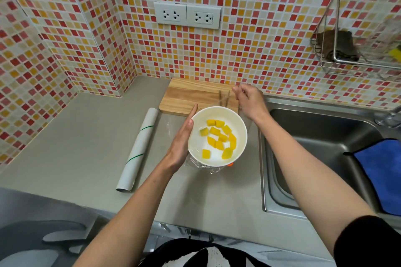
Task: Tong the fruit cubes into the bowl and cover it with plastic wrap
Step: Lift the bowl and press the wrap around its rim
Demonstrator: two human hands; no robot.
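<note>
A white bowl [217, 115] stands on the grey counter and holds several yellow fruit cubes [219, 137]. Clear plastic wrap [201, 166] is bunched under the bowl's near side, and a thin film seems to stretch up over the far rim. My left hand [181, 143] lies flat against the bowl's left wall, fingers straight. My right hand [249, 99] hovers past the bowl over the wooden cutting board [188, 95], its fingertips pinched on the film's edge. Metal tongs [224, 98] rest on the board, blurred behind the film.
The plastic wrap roll [138, 149] lies on the counter left of the bowl. A steel sink [321, 136] sits to the right with a blue cloth [382, 171] on its rim. A wire rack [358, 54] hangs on the tiled wall.
</note>
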